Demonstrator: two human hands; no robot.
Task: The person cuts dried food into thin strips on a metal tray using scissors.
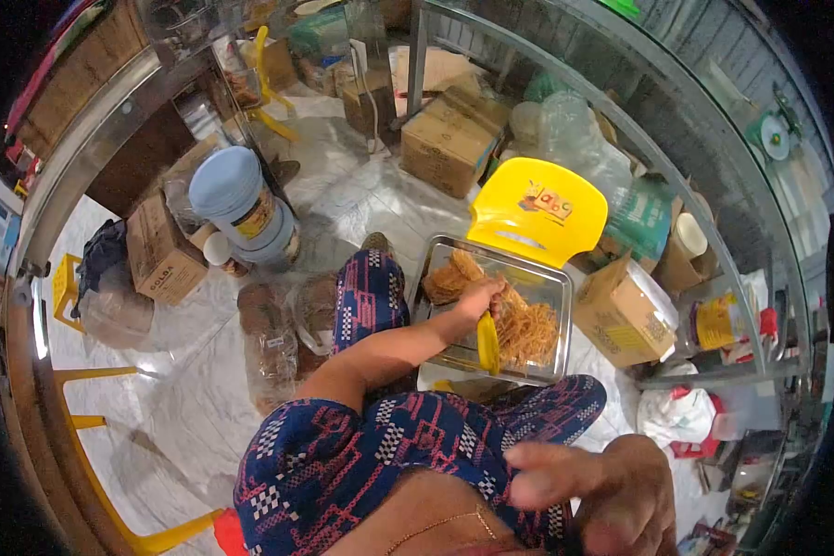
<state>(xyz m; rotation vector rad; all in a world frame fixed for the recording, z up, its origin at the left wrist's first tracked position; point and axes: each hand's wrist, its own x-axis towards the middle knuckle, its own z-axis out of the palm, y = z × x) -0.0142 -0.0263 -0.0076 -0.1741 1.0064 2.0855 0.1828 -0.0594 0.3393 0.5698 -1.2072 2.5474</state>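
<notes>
My left hand (482, 301) reaches into a clear rectangular tray (565, 306) and is closed round a yellow strip-like tool (488, 345), whose kind I cannot make out. It hangs down past the fingers towards the tray's near edge. Thin, brown shredded food (528, 335) fills the tray's right part, with flatter brown pieces (447, 283) on the left. Close to the camera, my right hand (612, 486) is blurred, raised in front of my body with its fingers apart. Nothing shows in it, and it is well away from the tray.
Behind the tray stands a yellow chair back (542, 208). Cardboard boxes (449, 139) and plastic bags (574, 130) crowd a glass-and-metal case on the right. To the left are blue buckets (236, 199), another box (162, 250) and bagged brown items (273, 338) on the floor.
</notes>
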